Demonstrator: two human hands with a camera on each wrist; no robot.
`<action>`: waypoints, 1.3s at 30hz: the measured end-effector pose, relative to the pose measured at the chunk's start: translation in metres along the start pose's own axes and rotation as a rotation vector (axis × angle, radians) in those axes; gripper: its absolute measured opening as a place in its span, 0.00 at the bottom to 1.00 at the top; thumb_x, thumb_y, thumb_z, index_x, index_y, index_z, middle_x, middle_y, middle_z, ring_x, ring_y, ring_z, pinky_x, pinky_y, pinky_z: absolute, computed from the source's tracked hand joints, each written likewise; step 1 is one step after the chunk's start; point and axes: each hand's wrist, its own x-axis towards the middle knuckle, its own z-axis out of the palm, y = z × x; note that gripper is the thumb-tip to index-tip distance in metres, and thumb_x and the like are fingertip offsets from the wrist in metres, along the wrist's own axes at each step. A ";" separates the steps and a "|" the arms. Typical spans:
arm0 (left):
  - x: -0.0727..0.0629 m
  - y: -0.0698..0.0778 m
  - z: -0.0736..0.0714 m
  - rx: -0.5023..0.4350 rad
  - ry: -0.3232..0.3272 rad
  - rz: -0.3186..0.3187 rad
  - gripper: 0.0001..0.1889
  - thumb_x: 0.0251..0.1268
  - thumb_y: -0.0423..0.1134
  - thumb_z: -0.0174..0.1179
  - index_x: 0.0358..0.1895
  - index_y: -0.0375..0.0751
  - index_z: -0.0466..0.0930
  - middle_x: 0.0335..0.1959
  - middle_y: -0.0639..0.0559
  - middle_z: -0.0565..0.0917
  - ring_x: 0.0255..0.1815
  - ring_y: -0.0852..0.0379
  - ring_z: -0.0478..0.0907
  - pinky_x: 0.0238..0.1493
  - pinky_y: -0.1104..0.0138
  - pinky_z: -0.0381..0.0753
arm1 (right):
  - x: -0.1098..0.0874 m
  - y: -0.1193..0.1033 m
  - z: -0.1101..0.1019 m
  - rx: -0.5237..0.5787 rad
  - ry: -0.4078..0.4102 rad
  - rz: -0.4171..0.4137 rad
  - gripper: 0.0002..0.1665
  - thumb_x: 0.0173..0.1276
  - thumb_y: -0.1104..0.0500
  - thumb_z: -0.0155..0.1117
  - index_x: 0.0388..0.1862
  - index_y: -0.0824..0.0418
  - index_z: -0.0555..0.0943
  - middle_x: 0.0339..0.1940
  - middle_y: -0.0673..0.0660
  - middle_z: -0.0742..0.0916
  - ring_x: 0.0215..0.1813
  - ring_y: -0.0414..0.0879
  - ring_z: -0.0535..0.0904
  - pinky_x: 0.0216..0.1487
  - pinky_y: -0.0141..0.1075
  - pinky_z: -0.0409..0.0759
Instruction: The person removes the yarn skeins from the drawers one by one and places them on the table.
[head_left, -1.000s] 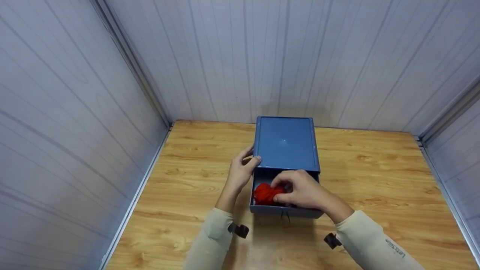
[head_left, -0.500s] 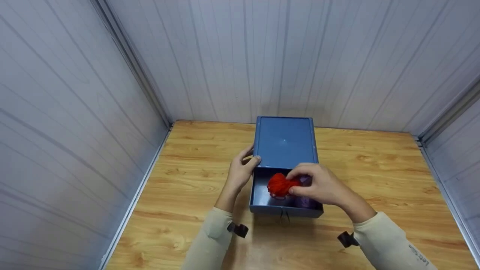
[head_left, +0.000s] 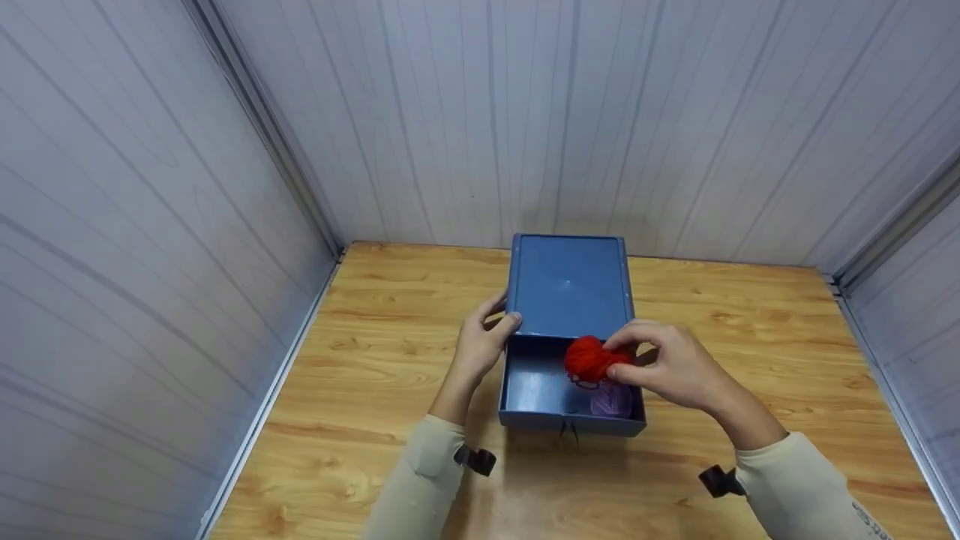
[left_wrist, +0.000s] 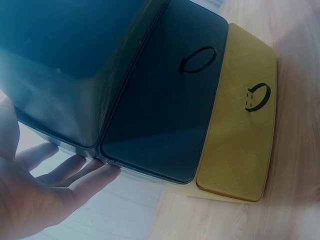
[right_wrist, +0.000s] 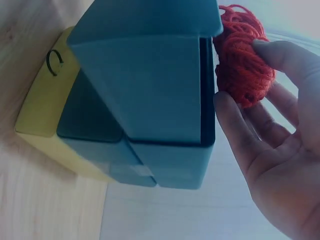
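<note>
In my right hand (head_left: 679, 367) I pinch a ball of red yarn (head_left: 589, 360) between thumb and fingers, above the right side of the pulled-out top drawer (head_left: 536, 390). The right wrist view shows the red yarn (right_wrist: 242, 60) beside the blue drawer wall, a loose loop at its end. Inside the drawer's front right corner lies a purple yarn ball (head_left: 611, 403). My left hand (head_left: 484, 341) rests against the left side of the blue drawer cabinet (head_left: 571, 285), thumb at its top front corner. Fairly straight left fingers (left_wrist: 95, 182) touch its side in the left wrist view.
Below the open drawer sit a shut dark blue drawer (left_wrist: 160, 100) and a shut yellow drawer (left_wrist: 237, 120), each with a black loop pull. The stack stands on a wood-patterned table (head_left: 405, 337) with pale panel walls (head_left: 450, 112) behind and at both sides.
My right hand has lifted the red yarn from the left of the drawer and carried it rightward. The purple yarn ball has come into view. My left hand has stayed in place.
</note>
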 end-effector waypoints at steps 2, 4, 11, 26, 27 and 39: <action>0.000 -0.001 0.000 -0.002 -0.002 0.003 0.30 0.70 0.40 0.62 0.74 0.44 0.72 0.66 0.39 0.79 0.60 0.43 0.82 0.49 0.60 0.85 | -0.003 0.003 -0.004 0.004 0.016 0.022 0.11 0.64 0.60 0.76 0.45 0.51 0.87 0.44 0.52 0.88 0.44 0.47 0.85 0.39 0.35 0.88; 0.001 -0.001 0.000 -0.005 -0.003 0.005 0.30 0.70 0.40 0.62 0.75 0.44 0.71 0.66 0.39 0.79 0.60 0.43 0.82 0.50 0.59 0.85 | -0.006 0.007 -0.008 -0.001 0.038 0.045 0.11 0.64 0.60 0.76 0.46 0.52 0.87 0.46 0.53 0.88 0.44 0.47 0.86 0.39 0.34 0.87; 0.001 -0.001 0.000 -0.017 -0.003 -0.024 0.31 0.70 0.42 0.62 0.75 0.45 0.71 0.68 0.42 0.78 0.64 0.45 0.79 0.53 0.59 0.84 | -0.014 0.023 -0.026 0.037 0.097 0.084 0.11 0.67 0.59 0.74 0.48 0.57 0.87 0.46 0.58 0.88 0.39 0.45 0.89 0.38 0.35 0.88; 0.001 -0.002 0.000 -0.020 0.000 -0.023 0.30 0.70 0.41 0.62 0.75 0.46 0.71 0.67 0.41 0.78 0.62 0.45 0.81 0.52 0.58 0.85 | -0.033 0.057 -0.053 -0.096 0.204 0.198 0.18 0.69 0.55 0.73 0.55 0.60 0.86 0.50 0.60 0.88 0.45 0.32 0.82 0.41 0.27 0.84; 0.001 -0.001 0.000 -0.019 0.001 -0.023 0.30 0.70 0.41 0.62 0.75 0.46 0.71 0.68 0.41 0.78 0.62 0.45 0.81 0.53 0.58 0.85 | -0.034 0.060 -0.054 -0.097 0.208 0.204 0.18 0.69 0.54 0.73 0.55 0.60 0.86 0.50 0.60 0.88 0.44 0.31 0.82 0.40 0.28 0.84; 0.000 -0.002 0.000 -0.007 -0.001 -0.018 0.29 0.70 0.42 0.62 0.75 0.47 0.72 0.67 0.41 0.78 0.62 0.45 0.81 0.51 0.58 0.85 | -0.045 0.108 -0.046 -0.131 0.218 0.302 0.20 0.68 0.49 0.74 0.53 0.59 0.87 0.47 0.60 0.89 0.44 0.34 0.81 0.40 0.30 0.82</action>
